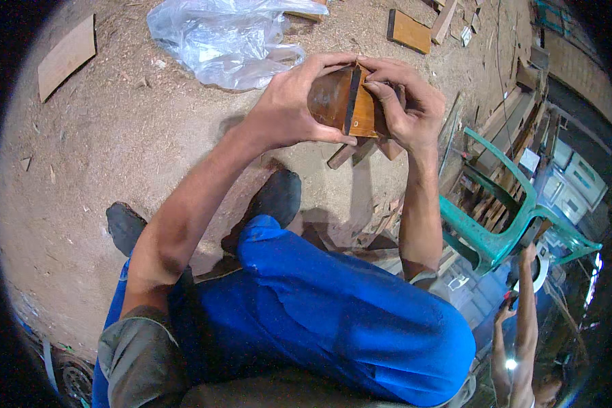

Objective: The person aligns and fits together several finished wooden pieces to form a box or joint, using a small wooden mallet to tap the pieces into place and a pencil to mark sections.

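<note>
My left hand [279, 112] wraps around a dark brown, glossy wooden piece [328, 98], thumb along its near edge and fingers over the far edge. Against it sits an orange-brown wooden piece [366, 112] with a dark edge strip. My right hand [415, 109] grips this one, its thumb and fingertips pressed on the upper face. Whether the two are joined or merely held together, I cannot tell. Both are held up over the ground, beyond my blue-trousered knee [360, 306]. Short wooden scraps [347, 153] show just below them.
A crumpled clear plastic bag [217, 41] lies on the dusty ground ahead. Flat boards rest at far left [68, 58] and far right [409, 30]. A green plastic chair [489, 238] stands at right, near another person's arms [525, 306] and stacked timber.
</note>
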The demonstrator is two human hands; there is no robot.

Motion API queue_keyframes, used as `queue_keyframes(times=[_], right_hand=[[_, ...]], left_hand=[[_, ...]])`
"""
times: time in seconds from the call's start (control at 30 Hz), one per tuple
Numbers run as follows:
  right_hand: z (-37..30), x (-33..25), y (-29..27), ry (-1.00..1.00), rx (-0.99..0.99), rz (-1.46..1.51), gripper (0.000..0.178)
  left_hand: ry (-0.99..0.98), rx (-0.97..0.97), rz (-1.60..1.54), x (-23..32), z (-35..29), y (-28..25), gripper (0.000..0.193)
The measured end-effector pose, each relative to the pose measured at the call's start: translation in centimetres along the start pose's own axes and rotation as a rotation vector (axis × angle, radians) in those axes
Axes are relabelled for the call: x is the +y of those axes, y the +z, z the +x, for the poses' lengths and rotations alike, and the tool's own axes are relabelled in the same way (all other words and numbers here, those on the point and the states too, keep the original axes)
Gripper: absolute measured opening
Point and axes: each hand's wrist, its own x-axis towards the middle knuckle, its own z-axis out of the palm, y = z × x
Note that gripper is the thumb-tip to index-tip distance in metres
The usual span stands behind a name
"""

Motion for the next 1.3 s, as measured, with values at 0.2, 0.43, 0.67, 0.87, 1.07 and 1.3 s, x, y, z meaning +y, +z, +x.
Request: queue_keyframes(times=[0.2, 0.43, 0.67, 0.87, 1.07, 1.3], right_hand=[[-1.2, 1.3, 1.0, 0.105, 0.079, 0.215, 0.012], [-1.7, 1.9, 1.4, 0.146, 0.127, 0.246, 0.012], [-1.4, 4.2, 0.6, 0.219, 0.16, 0.343, 0.011], [-0.7, 5.0, -0.6, 0.276, 0.149, 0.238, 0.011], [-0.5, 5.2, -0.9, 0.249, 0.125, 0.177, 0.009], [-0.5, 3.3, -1.6, 0.171, 0.014, -0.005, 0.011]], left_hand=[[0.02, 0.009, 0.055, -0.4, -0.3, 0.2, 0.101], [0.162, 0.122, 0.085, -1.4, -0.3, 1.0, 0.098], [0.116, 0.144, 0.142, -2.1, 0.6, 2.1, 0.097], [0.124, 0.173, 0.135, -2.5, 1.8, 2.5, 0.095], [0.126, 0.178, 0.11, -3.0, 1.9, 2.9, 0.093], [0.133, 0.157, 0.117, -3.2, 1.8, 3.4, 0.092]])
